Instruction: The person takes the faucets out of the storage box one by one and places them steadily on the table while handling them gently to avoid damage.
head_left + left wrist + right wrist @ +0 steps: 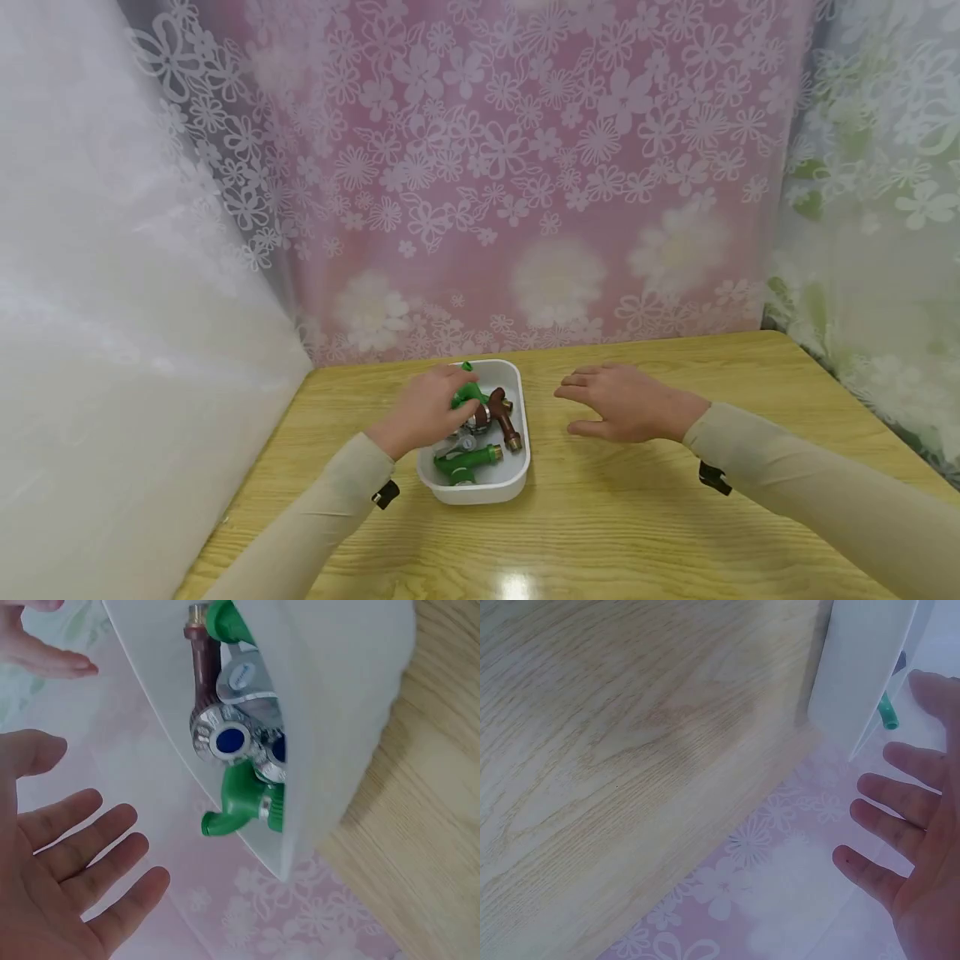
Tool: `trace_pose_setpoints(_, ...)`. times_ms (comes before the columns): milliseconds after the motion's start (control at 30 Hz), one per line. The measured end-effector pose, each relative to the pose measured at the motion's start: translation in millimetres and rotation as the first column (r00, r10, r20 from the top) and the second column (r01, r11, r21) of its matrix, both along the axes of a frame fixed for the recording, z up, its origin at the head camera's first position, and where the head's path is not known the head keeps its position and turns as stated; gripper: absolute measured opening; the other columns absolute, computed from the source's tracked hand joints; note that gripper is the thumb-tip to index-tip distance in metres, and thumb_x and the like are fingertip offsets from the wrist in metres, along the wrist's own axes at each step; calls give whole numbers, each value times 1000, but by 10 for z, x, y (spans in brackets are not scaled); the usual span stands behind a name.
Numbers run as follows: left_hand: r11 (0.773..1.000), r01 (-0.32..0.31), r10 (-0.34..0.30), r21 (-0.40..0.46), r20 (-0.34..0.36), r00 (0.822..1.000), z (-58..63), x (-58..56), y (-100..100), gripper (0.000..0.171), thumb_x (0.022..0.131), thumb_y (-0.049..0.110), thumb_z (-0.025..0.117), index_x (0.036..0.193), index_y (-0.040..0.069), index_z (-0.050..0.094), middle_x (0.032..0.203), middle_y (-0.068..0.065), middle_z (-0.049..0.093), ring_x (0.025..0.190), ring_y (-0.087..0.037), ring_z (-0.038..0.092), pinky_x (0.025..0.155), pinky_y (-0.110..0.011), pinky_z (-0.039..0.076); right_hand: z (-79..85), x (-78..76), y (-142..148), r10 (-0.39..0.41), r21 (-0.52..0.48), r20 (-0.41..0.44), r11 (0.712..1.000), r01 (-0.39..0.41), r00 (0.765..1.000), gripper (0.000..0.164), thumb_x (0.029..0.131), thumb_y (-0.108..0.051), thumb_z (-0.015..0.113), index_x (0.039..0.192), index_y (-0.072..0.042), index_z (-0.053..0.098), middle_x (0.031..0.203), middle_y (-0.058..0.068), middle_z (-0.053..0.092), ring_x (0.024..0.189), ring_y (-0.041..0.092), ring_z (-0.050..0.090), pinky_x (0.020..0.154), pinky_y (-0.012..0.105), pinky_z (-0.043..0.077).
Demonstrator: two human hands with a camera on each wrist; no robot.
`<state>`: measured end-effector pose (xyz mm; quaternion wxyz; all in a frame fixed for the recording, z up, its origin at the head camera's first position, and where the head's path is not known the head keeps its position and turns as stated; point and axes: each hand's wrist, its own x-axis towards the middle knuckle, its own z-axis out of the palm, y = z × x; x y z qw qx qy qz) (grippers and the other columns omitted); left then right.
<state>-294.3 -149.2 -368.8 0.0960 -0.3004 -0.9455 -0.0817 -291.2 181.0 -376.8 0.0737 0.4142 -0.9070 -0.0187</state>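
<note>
A white plastic tub point(522, 467) stands on the table and holds several taps. Among them are a green tap point(471, 459) near the front, a brown tap point(501, 417) at the right side and another green tap point(241, 799) at the far end. Chrome collars with blue centres point(229, 740) and a grey lever point(247, 677) show between them. Over the tub's left side hovers my left hand point(429, 410), fingers spread, holding nothing. To the right of the tub, apart from it, my right hand point(618, 403) is held above the table with its fingers extended and nothing in it.
The wooden table point(600, 533) reaches back to a pink flowered curtain point(480, 208). A white sheet point(135, 333) hangs along the left edge, and a green-and-white curtain point(870, 292) hangs on the right.
</note>
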Motion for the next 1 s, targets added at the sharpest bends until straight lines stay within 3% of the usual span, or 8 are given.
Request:
trace_pose_setpoints(133, 995, -85, 85, 56, -3, 996, 6, -32, -113, 41, 99, 35, 59, 134, 14, 63, 135, -9, 64, 112, -26, 67, 85, -44, 57, 11, -5, -11, 16, 7, -17, 1000, -16, 1000, 62, 99, -60, 49, 142, -15, 58, 141, 8, 61, 131, 30, 56, 104, 56, 46)
trace_pose_setpoints(300, 976, -203, 206, 78, -24, 978, -46, -105, -252, 40, 98, 33, 60, 131, 12, 64, 131, -10, 65, 101, -25, 69, 77, -42, 57, 28, 9, -24, 23, 13, -19, 1000, -23, 1000, 56, 100, -52, 56, 140, -14, 59, 140, 10, 62, 130, 31, 57, 102, 57, 47)
trace_pose_setpoints(467, 957, -276, 279, 85, -34, 960, -138, -198, -370, 40, 97, 30, 60, 130, 8, 63, 128, -10, 66, 105, -28, 67, 78, -44, 57, 23, 8, -28, 29, 24, -28, 999, -28, 999, 52, 99, -47, 59, 139, -14, 60, 139, 10, 62, 129, 31, 58, 101, 57, 48)
trace_pose_setpoints(767, 935, -343, 343, 90, 20, 939, -299, -335, -477, 46, 97, 31, 61, 135, 6, 60, 133, -15, 64, 119, -34, 62, 92, -51, 55, 6, -10, -14, 42, 28, -42, 999, -40, 998, 52, 99, -46, 60, 139, -13, 60, 138, 10, 62, 127, 31, 59, 99, 57, 49)
trace_pose_setpoints(1000, 925, -379, 380, -24, 94, 920, -409, -383, -466, 64, 98, 44, 56, 148, 6, 48, 146, -21, 54, 133, -39, 52, 106, -56, 45, 14, -13, -31, 41, 41, -37, 998, -39, 998, 50, 98, -45, 61, 137, -13, 62, 138, 10, 63, 127, 31, 59, 99, 56, 49)
